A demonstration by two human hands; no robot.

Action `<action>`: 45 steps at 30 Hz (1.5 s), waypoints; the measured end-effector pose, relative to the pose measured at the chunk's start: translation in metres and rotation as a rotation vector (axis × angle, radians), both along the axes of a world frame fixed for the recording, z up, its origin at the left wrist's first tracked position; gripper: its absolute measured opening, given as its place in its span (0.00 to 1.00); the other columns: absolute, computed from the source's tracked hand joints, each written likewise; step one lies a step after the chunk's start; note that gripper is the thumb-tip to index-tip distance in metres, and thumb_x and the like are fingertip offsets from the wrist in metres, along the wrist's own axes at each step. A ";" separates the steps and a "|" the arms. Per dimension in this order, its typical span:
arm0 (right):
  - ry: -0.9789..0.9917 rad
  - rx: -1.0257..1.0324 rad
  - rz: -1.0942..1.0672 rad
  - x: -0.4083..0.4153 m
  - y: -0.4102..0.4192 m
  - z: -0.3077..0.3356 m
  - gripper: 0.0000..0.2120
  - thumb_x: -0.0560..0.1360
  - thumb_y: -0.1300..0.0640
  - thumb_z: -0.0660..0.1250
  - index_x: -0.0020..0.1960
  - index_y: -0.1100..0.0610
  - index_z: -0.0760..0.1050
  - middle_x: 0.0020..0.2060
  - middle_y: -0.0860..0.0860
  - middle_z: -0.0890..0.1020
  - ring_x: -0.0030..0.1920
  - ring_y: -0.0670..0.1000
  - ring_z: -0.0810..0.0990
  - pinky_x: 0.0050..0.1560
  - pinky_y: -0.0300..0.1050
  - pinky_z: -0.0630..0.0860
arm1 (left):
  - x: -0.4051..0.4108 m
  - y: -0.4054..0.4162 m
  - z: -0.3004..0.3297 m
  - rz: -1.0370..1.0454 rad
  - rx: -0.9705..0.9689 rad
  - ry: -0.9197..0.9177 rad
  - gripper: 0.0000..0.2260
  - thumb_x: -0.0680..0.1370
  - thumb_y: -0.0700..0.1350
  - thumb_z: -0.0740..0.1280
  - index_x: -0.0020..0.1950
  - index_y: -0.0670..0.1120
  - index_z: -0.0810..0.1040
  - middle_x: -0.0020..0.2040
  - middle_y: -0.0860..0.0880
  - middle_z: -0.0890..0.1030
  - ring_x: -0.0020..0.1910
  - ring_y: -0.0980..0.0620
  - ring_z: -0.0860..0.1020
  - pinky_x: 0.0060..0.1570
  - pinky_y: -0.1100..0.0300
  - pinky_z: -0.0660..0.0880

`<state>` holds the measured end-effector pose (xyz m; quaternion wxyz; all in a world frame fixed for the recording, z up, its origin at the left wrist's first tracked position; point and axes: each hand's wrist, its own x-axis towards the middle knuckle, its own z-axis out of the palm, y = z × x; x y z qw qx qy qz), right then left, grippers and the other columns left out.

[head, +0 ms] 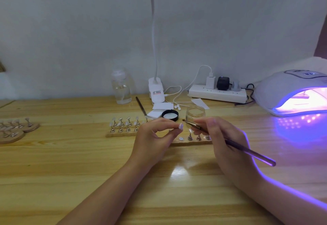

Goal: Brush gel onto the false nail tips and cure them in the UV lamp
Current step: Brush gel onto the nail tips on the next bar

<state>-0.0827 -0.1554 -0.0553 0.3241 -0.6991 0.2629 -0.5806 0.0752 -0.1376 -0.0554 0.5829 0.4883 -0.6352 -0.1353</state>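
Above the tabletop (70, 163), the left hand (154, 136) pinches a false nail tip (180, 126) between thumb and fingertips; the right hand (219, 136) grips a gel brush (230, 142), its bristles just beside the tip. Beneath lies a wooden board (187, 142) of nail stands, behind it an open gel jar (195, 114) and its black lid (170, 115). At far right, the UV lamp (290, 92) glows violet.

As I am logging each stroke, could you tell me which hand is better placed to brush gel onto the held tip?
Right hand: it grips the brush, bristles beside the nail tip pinched by the left hand.
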 end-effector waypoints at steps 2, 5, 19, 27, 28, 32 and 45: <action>-0.014 0.024 0.034 0.001 0.000 -0.001 0.14 0.76 0.47 0.59 0.40 0.51 0.80 0.34 0.48 0.83 0.37 0.46 0.82 0.42 0.34 0.75 | 0.000 -0.001 0.000 0.006 -0.003 -0.015 0.07 0.68 0.36 0.73 0.43 0.46 0.84 0.37 0.56 0.82 0.38 0.63 0.78 0.40 0.67 0.75; -0.080 0.037 0.066 0.002 0.001 -0.002 0.18 0.75 0.46 0.58 0.36 0.55 0.80 0.30 0.51 0.82 0.32 0.47 0.81 0.39 0.35 0.76 | 0.000 0.000 0.000 0.020 0.001 -0.025 0.04 0.69 0.38 0.73 0.42 0.45 0.84 0.37 0.55 0.82 0.38 0.63 0.78 0.41 0.69 0.73; 0.057 -0.073 -0.001 0.002 -0.003 -0.003 0.14 0.76 0.48 0.55 0.45 0.50 0.79 0.39 0.45 0.83 0.41 0.42 0.81 0.42 0.29 0.73 | 0.000 0.000 0.001 0.036 0.043 0.006 0.09 0.70 0.37 0.72 0.43 0.50 0.83 0.40 0.59 0.82 0.43 0.62 0.79 0.45 0.53 0.79; 0.014 -0.052 -0.006 0.001 -0.001 -0.004 0.18 0.76 0.47 0.55 0.41 0.52 0.80 0.33 0.49 0.83 0.38 0.46 0.82 0.43 0.38 0.77 | 0.000 0.001 0.002 0.040 0.008 -0.037 0.13 0.69 0.34 0.72 0.37 0.53 0.82 0.35 0.63 0.81 0.40 0.66 0.78 0.44 0.66 0.76; 0.034 -0.057 -0.010 0.001 -0.002 -0.004 0.17 0.76 0.47 0.55 0.42 0.52 0.80 0.34 0.49 0.83 0.39 0.46 0.82 0.43 0.39 0.77 | 0.000 0.001 0.002 0.048 0.000 -0.045 0.12 0.69 0.33 0.72 0.38 0.52 0.82 0.35 0.62 0.81 0.40 0.66 0.78 0.44 0.67 0.75; -0.017 -0.013 0.016 0.002 -0.001 -0.004 0.18 0.75 0.46 0.56 0.37 0.53 0.80 0.31 0.48 0.82 0.35 0.47 0.82 0.41 0.40 0.78 | 0.000 0.000 0.002 0.057 -0.010 -0.075 0.10 0.69 0.33 0.71 0.41 0.48 0.84 0.37 0.61 0.81 0.42 0.65 0.78 0.47 0.68 0.73; -0.126 0.043 0.017 0.001 -0.003 -0.004 0.19 0.75 0.46 0.57 0.34 0.54 0.80 0.28 0.50 0.82 0.30 0.48 0.80 0.35 0.35 0.75 | 0.002 -0.001 0.004 0.011 0.107 0.053 0.10 0.70 0.37 0.72 0.36 0.53 0.81 0.36 0.61 0.82 0.36 0.66 0.78 0.41 0.72 0.73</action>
